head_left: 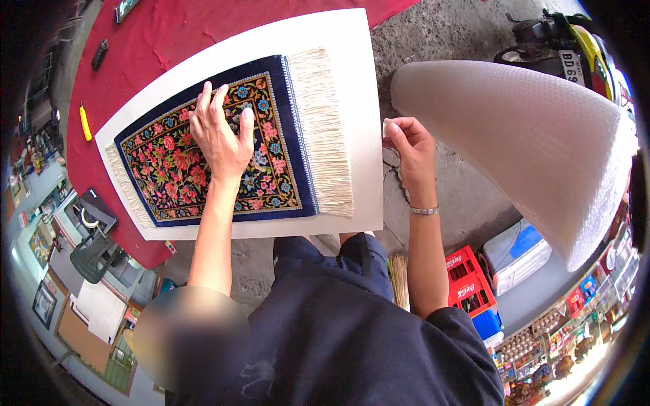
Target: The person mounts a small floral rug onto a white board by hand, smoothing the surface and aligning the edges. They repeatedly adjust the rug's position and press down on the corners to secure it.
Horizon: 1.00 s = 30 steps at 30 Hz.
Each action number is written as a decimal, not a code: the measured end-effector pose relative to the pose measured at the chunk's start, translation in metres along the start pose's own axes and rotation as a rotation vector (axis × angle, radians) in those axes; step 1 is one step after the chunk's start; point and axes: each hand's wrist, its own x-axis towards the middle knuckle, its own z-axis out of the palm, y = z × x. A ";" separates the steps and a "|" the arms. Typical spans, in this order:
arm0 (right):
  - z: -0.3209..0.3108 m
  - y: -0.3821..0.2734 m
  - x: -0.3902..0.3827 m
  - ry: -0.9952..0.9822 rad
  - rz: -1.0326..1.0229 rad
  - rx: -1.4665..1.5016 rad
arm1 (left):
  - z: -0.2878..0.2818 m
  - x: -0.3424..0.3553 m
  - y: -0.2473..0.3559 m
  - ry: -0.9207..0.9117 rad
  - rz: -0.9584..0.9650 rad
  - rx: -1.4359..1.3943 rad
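Note:
A small dark-blue rug [172,159] with a colourful flower pattern and cream fringes lies on a large white board [363,101]. My left hand [222,142] rests on the rug's middle, fingers spread and nothing in its grasp. Just beyond the board's right edge, my right hand [413,152] has thumb and forefinger pinched together. Between them is a small pale piece [386,126], too small to tell its kind.
The board rests on a red cloth-covered table [169,40]. A yellow cutter [85,123] and a small black object [100,54] lie to the left. A large bubble wrap roll [508,128] stands right, near a motorcycle [569,47]. Red crates [467,287] sit lower right.

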 end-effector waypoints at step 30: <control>0.018 -0.018 0.002 0.057 -0.057 -0.230 | -0.001 0.000 -0.003 -0.026 0.004 -0.009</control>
